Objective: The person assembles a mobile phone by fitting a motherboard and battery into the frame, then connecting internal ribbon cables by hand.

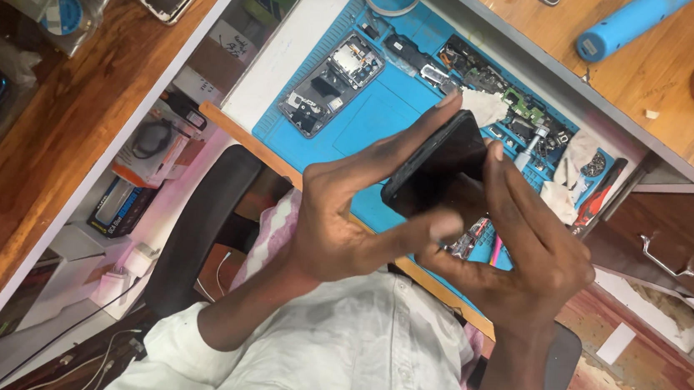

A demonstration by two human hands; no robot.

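Observation:
Both of my hands hold a black phone [440, 163] by its edges, above a blue work mat [379, 110]. My left hand [345, 220] has its fingers stretched along the phone's upper edge and its thumb pressed at the lower corner. My right hand [526, 257] grips the phone's right side, fingertips on its dark face. The phone is tilted, its lower part hidden behind my fingers.
An opened phone body [331, 85] with bare circuit parts lies on the mat, beside small parts, white cloths [485, 107] and a red-handled tool [599, 199]. A blue cylinder [625, 25] lies on the wooden desk. Drawer handles [666, 258] at right, black chair [202, 224] at left.

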